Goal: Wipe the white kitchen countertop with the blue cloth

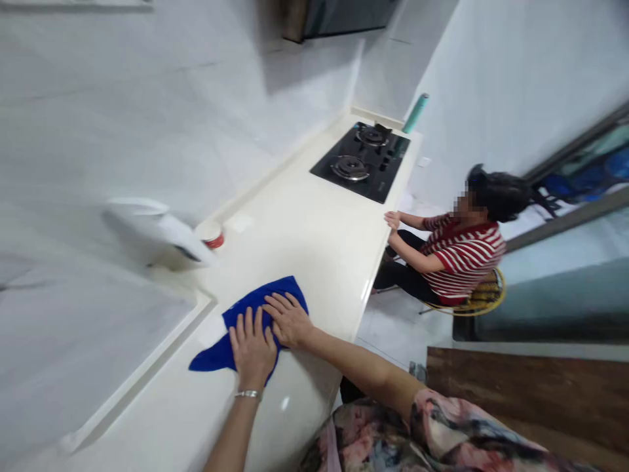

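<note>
A blue cloth (246, 318) lies spread on the cream countertop (304, 242). My left hand (251, 351), with a bracelet at the wrist, presses flat on the cloth with fingers stretched out. Beside it my right hand (289, 320) also lies flat on the cloth, fingers extended toward the wall. Both hands touch each other at the thumbs' side.
A white spray bottle (157, 229) and a small white cup with a red band (212, 235) stand by the wall. A black gas hob (361, 162) is set in the far counter, a teal bottle (416, 113) behind it. A person in a striped shirt (462, 252) sits at the counter's edge.
</note>
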Demonstrator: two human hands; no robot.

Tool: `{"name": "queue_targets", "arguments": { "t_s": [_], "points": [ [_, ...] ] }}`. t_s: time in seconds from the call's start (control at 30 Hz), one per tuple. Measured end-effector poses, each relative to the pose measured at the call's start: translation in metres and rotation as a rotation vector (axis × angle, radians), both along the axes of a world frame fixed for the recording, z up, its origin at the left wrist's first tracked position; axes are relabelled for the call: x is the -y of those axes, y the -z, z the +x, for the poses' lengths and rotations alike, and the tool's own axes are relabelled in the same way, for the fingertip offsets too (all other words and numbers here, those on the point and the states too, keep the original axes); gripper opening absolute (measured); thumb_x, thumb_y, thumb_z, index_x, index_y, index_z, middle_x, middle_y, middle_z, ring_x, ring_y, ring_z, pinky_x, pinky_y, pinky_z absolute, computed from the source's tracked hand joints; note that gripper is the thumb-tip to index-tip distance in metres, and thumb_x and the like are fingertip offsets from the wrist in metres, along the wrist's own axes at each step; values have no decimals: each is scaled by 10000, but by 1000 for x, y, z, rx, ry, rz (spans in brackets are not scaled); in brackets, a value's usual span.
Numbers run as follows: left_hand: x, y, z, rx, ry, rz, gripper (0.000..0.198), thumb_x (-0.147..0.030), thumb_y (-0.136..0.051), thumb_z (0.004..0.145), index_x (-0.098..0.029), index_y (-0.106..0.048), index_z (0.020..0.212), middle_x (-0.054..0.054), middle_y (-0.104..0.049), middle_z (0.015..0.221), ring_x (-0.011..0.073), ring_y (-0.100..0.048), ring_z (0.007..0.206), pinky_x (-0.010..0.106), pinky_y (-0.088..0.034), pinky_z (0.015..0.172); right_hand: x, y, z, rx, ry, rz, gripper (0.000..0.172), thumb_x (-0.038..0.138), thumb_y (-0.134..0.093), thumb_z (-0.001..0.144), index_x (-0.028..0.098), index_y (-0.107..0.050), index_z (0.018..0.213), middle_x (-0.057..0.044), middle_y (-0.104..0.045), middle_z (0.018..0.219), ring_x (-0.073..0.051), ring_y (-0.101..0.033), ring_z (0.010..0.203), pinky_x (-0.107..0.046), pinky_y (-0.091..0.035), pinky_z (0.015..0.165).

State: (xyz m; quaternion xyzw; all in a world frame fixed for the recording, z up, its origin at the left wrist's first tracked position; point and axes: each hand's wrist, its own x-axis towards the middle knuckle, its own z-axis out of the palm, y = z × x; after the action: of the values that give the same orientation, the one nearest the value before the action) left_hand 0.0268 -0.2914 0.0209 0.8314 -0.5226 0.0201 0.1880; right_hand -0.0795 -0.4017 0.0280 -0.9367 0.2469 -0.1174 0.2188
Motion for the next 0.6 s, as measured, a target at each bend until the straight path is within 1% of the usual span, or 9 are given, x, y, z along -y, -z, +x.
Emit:
{"name": "queue_targets", "arguments": {
  "t_s": [0.13,0.27,0.43,0.53,0.6],
  "points": [
    [60,-2,20,-12,44,-25,579,-335,-337,1059,-84,-511,1551,199,-434,1651,364,-313,1575,604,-191,1309,48,1,17,-15,112,-21,539,289,-468,1043,173,-475,1569,-69,-397,1698,-230,-281,1594,-481,-151,1343],
    [109,0,36,-45,89,-37,584,-356,-350,1051,-109,-508,1556,181,-419,1664,355,-299,1583,592,-161,1315,88,2,29,-22,197,-48,523,285,-461,1050,184,-476,1563,-55,-406,1694,-218,-283,1590,-471,-151,1344],
    [155,1,51,-66,100,-47,587,-368,-343,1046,-128,-519,1552,169,-423,1665,345,-296,1584,577,-142,1319,126,1,43,-30,246,-53,516,270,-462,1047,183,-478,1555,-51,-409,1692,-214,-284,1587,-475,-146,1346],
    [175,0,60,-77,104,-68,589,-390,-334,1052,-130,-537,1540,173,-440,1654,340,-306,1581,564,-136,1323,144,2,52,-35,273,-61,516,272,-451,1053,191,-469,1562,-38,-398,1698,-205,-277,1589,-464,-136,1349],
    [185,1,65,-83,115,-89,590,-405,-334,1056,-135,-544,1537,173,-447,1650,338,-311,1580,561,-129,1326,153,5,59,-44,292,-70,518,276,-446,1055,197,-463,1567,-32,-387,1704,-202,-269,1592,-461,-129,1351]
  ]
}}
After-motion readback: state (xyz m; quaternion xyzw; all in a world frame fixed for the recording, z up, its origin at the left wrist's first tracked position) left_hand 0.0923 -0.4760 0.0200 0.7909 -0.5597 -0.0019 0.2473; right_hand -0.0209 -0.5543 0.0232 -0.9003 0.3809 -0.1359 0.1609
